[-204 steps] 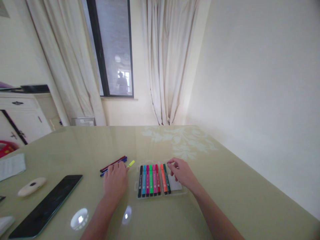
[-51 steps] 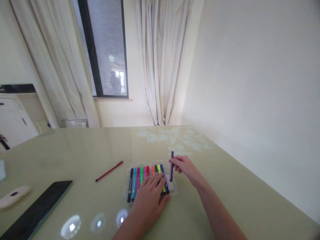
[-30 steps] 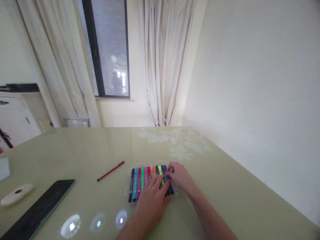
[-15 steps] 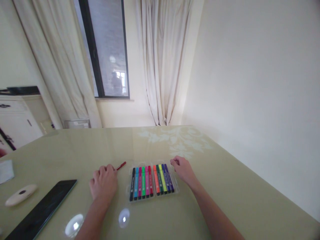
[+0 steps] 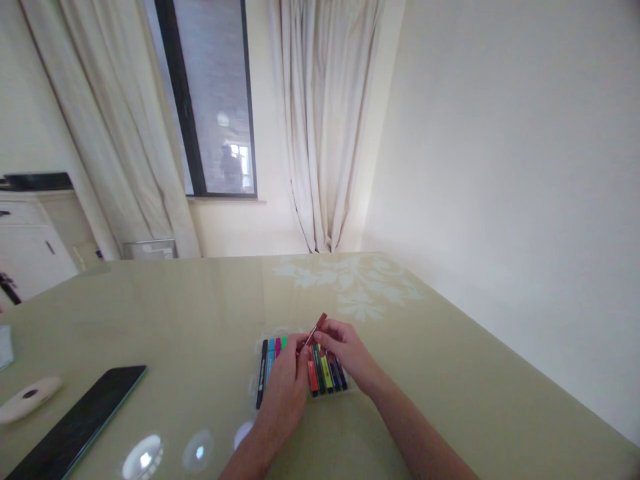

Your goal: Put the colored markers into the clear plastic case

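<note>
A dark red marker (image 5: 316,327) is held at a slant over the marker case, its far end pointing up and right. My left hand (image 5: 289,379) is closed around its lower part, which the fingers hide. On the right, my right hand (image 5: 345,348) pinches the marker near its upper end with thumb and fingers. Below both hands lies an open clear plastic case (image 5: 254,385) of colored markers. A black marker (image 5: 262,373) and a yellow marker (image 5: 327,375) show in it; my left hand covers several others.
A dark tablet (image 5: 80,423) lies on the glossy green table (image 5: 200,313) at the left. Beside it are a white oval object (image 5: 31,399) and a pale paper-like item (image 5: 5,347). The wall (image 5: 510,200) runs along the table's right edge.
My left hand has moved right, carrying the red marker from beside the case to above it. My right hand has moved left from the case's right edge and taken hold of the marker.
</note>
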`<state>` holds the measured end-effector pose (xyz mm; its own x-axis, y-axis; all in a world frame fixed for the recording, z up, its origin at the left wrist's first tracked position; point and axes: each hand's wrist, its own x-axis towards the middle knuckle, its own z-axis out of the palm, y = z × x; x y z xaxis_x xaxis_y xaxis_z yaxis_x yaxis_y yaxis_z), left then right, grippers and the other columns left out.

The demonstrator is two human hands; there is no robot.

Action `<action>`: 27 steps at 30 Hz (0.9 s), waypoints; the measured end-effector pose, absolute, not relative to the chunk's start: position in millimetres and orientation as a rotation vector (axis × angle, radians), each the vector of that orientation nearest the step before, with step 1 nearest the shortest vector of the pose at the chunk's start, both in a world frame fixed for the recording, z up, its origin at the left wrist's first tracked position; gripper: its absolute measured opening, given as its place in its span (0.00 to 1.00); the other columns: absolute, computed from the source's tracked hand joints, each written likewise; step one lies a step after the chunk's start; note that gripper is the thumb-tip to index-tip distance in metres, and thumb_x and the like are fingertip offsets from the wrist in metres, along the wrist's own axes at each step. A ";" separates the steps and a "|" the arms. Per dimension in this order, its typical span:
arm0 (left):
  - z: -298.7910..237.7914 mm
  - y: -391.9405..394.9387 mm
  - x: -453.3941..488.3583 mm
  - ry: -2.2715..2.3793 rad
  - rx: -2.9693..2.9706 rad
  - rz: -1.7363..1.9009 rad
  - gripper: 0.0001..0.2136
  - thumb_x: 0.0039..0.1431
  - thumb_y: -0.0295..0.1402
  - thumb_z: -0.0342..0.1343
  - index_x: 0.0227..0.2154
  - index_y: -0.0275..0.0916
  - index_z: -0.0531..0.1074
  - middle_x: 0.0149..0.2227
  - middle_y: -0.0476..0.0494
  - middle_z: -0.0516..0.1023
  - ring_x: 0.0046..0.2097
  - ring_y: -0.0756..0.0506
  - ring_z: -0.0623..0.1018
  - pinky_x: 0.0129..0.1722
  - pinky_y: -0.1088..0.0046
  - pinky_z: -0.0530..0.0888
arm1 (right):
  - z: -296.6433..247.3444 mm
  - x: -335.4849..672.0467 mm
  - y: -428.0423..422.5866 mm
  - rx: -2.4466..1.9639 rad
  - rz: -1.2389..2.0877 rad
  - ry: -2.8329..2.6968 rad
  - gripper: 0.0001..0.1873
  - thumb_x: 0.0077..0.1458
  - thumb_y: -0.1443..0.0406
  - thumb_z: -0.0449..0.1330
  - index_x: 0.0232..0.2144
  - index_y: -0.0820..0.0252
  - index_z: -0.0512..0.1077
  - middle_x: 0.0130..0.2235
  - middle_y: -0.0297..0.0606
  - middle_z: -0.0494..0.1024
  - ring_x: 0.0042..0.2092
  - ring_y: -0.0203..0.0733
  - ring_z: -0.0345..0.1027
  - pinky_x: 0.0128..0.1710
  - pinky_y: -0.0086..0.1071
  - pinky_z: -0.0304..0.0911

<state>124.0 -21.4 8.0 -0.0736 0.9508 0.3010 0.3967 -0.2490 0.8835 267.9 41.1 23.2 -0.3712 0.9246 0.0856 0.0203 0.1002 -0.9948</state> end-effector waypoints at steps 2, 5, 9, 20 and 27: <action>7.8 -20.2 120.8 1.404 1.634 1.304 0.15 0.70 0.42 0.45 0.48 0.41 0.71 0.47 0.39 0.81 0.45 0.41 0.80 0.48 0.60 0.76 | 23.8 267.9 41.7 -0.926 1.424 -1.503 0.20 0.54 0.49 0.66 0.34 0.60 0.77 0.30 0.33 0.77 0.29 0.35 0.66 0.27 0.27 0.57; 7.1 -18.2 118.2 1.340 1.578 1.312 0.15 0.68 0.43 0.49 0.49 0.41 0.72 0.46 0.40 0.82 0.45 0.41 0.81 0.47 0.61 0.77 | 24.3 268.4 42.2 -0.888 1.480 -1.443 0.20 0.54 0.49 0.67 0.35 0.60 0.78 0.30 0.33 0.77 0.30 0.35 0.67 0.26 0.27 0.56; 5.3 -18.6 120.0 1.390 1.525 1.339 0.14 0.65 0.44 0.54 0.45 0.41 0.73 0.41 0.43 0.83 0.38 0.42 0.82 0.40 0.64 0.78 | 24.1 269.2 41.5 -0.898 1.530 -1.401 0.20 0.53 0.50 0.68 0.39 0.59 0.80 0.34 0.35 0.79 0.31 0.36 0.68 0.27 0.27 0.57; 6.2 -22.6 126.4 1.428 1.642 1.464 0.10 0.65 0.37 0.53 0.45 0.41 0.75 0.41 0.44 0.81 0.38 0.44 0.81 0.37 0.66 0.78 | 25.6 276.3 44.8 -0.953 1.533 -1.333 0.25 0.48 0.51 0.72 0.44 0.59 0.79 0.39 0.40 0.83 0.41 0.45 0.77 0.35 0.32 0.66; -2.2 -23.6 128.8 1.475 1.785 1.342 0.13 0.67 0.37 0.52 0.51 0.42 0.73 0.48 0.41 0.81 0.45 0.41 0.81 0.45 0.61 0.79 | 27.6 281.6 49.7 -1.000 1.477 -1.366 0.23 0.49 0.53 0.69 0.44 0.61 0.80 0.37 0.40 0.83 0.38 0.42 0.76 0.36 0.31 0.65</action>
<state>128.8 -23.6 -2.2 -0.0513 0.9211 0.3858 0.4712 -0.3183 0.8226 281.6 49.7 27.6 -0.3033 0.9529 -0.0014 -0.0725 -0.0246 -0.9971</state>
